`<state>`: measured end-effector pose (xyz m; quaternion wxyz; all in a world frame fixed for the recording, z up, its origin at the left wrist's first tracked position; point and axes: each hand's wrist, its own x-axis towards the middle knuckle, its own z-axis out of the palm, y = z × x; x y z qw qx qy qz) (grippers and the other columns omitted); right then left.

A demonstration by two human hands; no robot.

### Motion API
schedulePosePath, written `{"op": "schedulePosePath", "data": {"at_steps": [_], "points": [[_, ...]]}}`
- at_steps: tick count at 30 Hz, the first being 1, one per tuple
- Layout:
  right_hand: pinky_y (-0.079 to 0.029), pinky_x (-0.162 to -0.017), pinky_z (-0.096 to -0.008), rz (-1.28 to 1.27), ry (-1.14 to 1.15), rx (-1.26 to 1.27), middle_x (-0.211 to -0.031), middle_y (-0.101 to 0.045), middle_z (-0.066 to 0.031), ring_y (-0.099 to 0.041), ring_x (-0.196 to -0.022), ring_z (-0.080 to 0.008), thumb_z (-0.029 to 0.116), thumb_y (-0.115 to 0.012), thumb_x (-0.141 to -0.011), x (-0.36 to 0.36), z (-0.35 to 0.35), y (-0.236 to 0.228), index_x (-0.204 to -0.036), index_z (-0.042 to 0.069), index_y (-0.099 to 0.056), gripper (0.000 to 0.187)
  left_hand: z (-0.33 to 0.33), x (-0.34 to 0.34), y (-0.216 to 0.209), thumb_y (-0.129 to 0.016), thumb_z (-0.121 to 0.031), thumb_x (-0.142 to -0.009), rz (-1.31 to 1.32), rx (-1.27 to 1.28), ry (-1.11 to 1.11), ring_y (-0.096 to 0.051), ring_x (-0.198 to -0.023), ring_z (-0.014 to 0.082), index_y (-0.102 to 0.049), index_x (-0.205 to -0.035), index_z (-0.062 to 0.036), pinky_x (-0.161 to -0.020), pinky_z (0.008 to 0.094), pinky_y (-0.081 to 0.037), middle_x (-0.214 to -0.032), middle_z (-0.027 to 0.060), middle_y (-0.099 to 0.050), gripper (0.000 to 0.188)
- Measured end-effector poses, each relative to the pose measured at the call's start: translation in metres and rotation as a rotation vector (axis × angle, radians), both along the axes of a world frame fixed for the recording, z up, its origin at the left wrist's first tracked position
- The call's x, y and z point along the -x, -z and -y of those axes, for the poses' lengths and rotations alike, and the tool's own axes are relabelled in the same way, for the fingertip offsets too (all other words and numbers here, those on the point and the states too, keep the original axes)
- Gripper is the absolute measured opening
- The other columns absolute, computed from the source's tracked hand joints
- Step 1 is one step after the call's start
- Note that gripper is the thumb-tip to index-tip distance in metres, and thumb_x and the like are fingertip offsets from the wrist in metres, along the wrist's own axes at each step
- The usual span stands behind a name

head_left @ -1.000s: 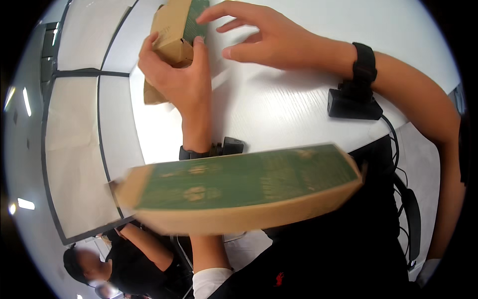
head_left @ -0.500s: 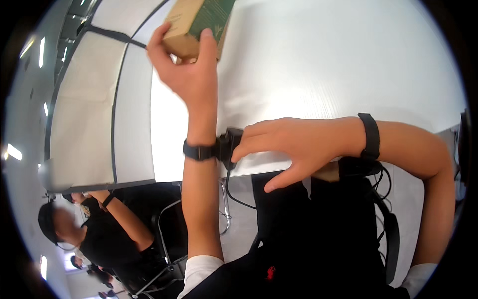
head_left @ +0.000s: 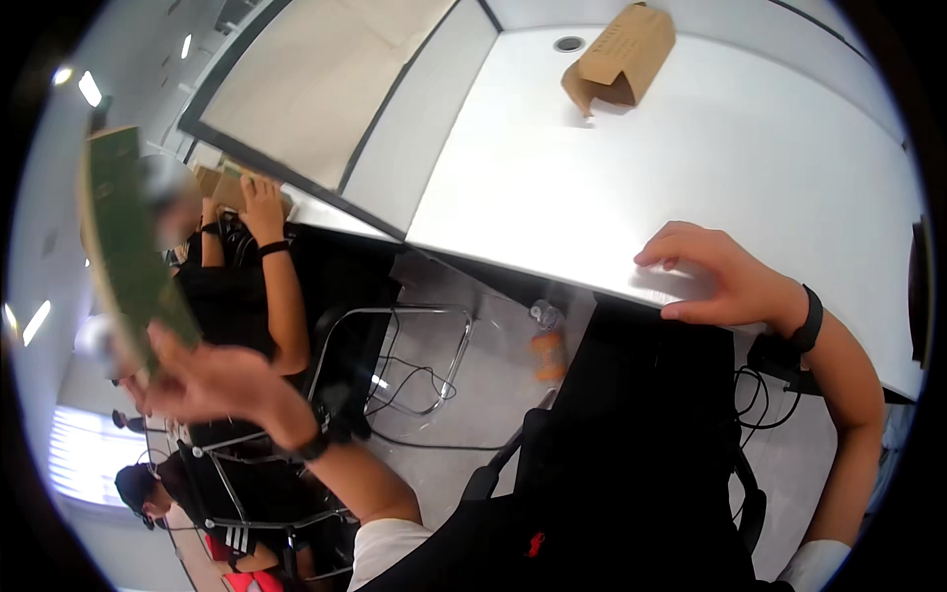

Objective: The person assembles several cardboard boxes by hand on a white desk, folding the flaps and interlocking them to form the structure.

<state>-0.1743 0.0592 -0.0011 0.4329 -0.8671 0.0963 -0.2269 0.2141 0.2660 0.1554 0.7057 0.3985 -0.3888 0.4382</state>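
My left hand (head_left: pixel 222 385) is stretched out to the far left, away from the table, and grips the lower end of a green box with tan edges (head_left: pixel 138 237). The box stands up tall from the fingers, and the hand is slightly blurred. Near the table's front edge, my right hand (head_left: pixel 725 276) hovers or rests lightly, thumb apart from loosely bent fingers, holding nothing. A brown cardboard box (head_left: pixel 631 49) with its end flap hanging loose lies at the back of the white table (head_left: pixel 552 187).
A partition (head_left: pixel 414 138) borders the table's left side. Beyond it, a co-worker's hand (head_left: pixel 261 207) touches brown cardboard. On the floor are a metal-framed chair (head_left: pixel 459 355), cables (head_left: pixel 419 380) and a bottle with an orange part (head_left: pixel 546 345). A round grommet (head_left: pixel 569 44) sits in the tabletop.
My left hand has swung from above the table out to the far left with the box. My right hand has moved right, away from the left wrist. The view has turned, showing the cardboard box.
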Motion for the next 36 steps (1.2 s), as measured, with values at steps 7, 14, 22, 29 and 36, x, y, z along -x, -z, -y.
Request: {"op": "schedulePosePath", "data": {"at_steps": [7,14,22,29,36], "points": [[-0.048,-0.098,-0.0396,-0.034,-0.018,0.038,-0.117,-0.066,-0.0132,-0.061,-0.109,-0.0301,0.017,-0.080,-0.082,-0.008,0.002,0.002,-0.122,0.004,-0.066,0.045,0.104,-0.130,0.113,-0.081,-0.014,-0.088,-0.211,-0.320,-0.165,-0.057,-0.113,0.0285,-0.055,-0.127,0.0035,-0.096,0.0389,-0.050,-0.122,0.0164,-0.056,0.050],[-0.049,-0.098,-0.0415,-0.020,-0.045,0.060,-0.116,-0.065,-0.0135,-0.060,-0.110,-0.0318,0.021,-0.077,-0.086,-0.017,0.002,0.002,-0.119,0.004,-0.066,0.038,0.135,-0.191,0.194,-0.075,-0.009,-0.086,-0.137,-0.596,0.021,-0.045,-0.133,0.0348,-0.045,-0.146,0.0053,-0.116,0.0420,-0.034,-0.143,0.0230,-0.047,0.069],[-0.055,-0.093,-0.0368,0.089,0.105,-0.075,-0.116,-0.069,-0.0090,-0.065,-0.109,-0.0196,0.027,-0.069,-0.098,-0.009,0.025,0.022,-0.126,0.007,-0.066,0.034,0.029,-0.033,0.234,-0.065,-0.003,-0.094,-0.427,-0.796,0.154,-0.046,-0.130,0.0255,-0.043,-0.144,-0.0021,-0.108,0.0416,-0.040,-0.145,0.0123,-0.046,0.055],[-0.054,-0.088,-0.0296,0.230,0.514,-0.156,-0.111,-0.068,-0.0055,-0.065,-0.100,-0.0141,0.028,-0.067,-0.100,0.032,0.083,0.037,-0.122,0.009,-0.069,0.029,-0.016,0.046,0.300,-0.065,0.003,-0.094,-0.617,-1.495,0.930,-0.065,-0.103,0.0148,-0.062,-0.123,-0.0029,-0.088,0.0279,-0.053,-0.117,0.0072,-0.065,0.030],[-0.055,-0.083,-0.0293,0.339,0.613,-0.499,-0.102,-0.065,-0.0088,-0.064,-0.091,-0.0158,0.014,-0.062,-0.102,0.035,0.089,0.016,-0.119,-0.003,-0.062,0.025,-0.017,0.071,0.304,-0.065,0.001,-0.095,-0.489,-1.502,0.861,-0.068,-0.099,0.0147,-0.066,-0.117,-0.0016,-0.089,0.0283,-0.054,-0.105,0.0062,-0.070,0.022]]}}
